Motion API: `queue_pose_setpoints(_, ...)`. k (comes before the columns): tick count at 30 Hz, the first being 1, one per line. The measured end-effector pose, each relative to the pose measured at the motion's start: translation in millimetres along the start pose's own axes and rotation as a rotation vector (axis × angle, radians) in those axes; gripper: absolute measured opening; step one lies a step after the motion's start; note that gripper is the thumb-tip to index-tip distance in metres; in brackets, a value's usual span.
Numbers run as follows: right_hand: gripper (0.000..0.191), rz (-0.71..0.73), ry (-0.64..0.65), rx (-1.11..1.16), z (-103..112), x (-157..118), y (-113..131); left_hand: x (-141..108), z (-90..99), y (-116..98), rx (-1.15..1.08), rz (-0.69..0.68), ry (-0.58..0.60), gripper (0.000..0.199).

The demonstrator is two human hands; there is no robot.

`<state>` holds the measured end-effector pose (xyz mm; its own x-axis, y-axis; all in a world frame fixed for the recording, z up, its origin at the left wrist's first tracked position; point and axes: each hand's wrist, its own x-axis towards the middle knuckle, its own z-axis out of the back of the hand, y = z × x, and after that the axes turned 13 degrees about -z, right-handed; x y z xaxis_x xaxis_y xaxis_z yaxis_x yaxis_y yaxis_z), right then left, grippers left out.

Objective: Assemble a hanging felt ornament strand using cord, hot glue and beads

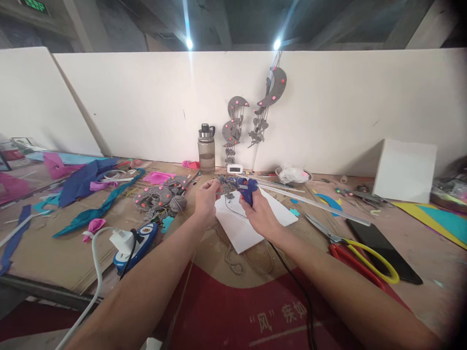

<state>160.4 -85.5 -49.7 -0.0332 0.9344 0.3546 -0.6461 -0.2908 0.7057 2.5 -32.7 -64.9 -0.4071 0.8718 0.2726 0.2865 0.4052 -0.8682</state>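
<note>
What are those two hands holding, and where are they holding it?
The right hand holds the blue glue gun by its handle. The left hand pinches something small and grey at one end, too blurred to name.

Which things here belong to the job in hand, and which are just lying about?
Seemingly in use: blue glue gun (right hand); grey piece (left hand); white sheet beneath.
Probably just lying about: bottle; black phone; digital display.

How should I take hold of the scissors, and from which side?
Probably by the yellow handle loop, from the near right: the scissors lie with blades pointing away and handles toward the near right, beside the phone. The right hand suits, once free of the glue gun.
</note>
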Motion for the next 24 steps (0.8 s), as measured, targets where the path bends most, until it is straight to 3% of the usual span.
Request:
queue_pose_setpoints(7, 0.023, -0.053, 0.004, 0.111, -2, 1, -2, 0, -0.3, 0, -0.012, 0.021, 0.007, 0.029)
queue_pose_setpoints(13, 0.015, -0.301, 0.156, 0.443, 12, 23, -19, 7, 4.7, 1, -0.038, 0.054, -0.108, 0.028)
queue_pose_setpoints(18, 0.014, -0.588, 0.264, 0.132, 37, 44, -42, 3, 1.5, -1, -0.024, 0.004, -0.017, 0.024)
queue_pose_setpoints(22, 0.018, -0.618, 0.425, 0.0, 40, 45, -55, -7, -5.8, -3, 0.057, -0.105, 0.109, 0.02)
queue_pose_setpoints(24, 0.022, -0.571, 0.379, -0.172, 39, 43, -56, -12, -9.1, -6, 0.103, -0.149, 0.17, 0.019)
